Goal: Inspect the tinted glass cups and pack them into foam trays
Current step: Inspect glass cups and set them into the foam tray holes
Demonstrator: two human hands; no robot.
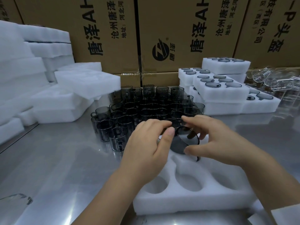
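Note:
A grey tinted glass cup [183,141] with a handle is held tilted between both hands, its mouth facing me, just above the far end of a white foam tray [186,198]. My left hand [146,146] grips its left side, thumb on the rim. My right hand [209,138] pinches its right side with thumb and curled fingers. The tray's three near pockets hold nothing. A dense cluster of tinted cups [146,106] stands upright on the steel table behind my hands.
Foam trays filled with cups [220,90] are stacked at the back right, beside clear glassware [276,78]. Stacks of white foam trays [48,95] fill the left. Brown cardboard boxes [162,33] wall off the back. The steel table [56,168] shows at the near left.

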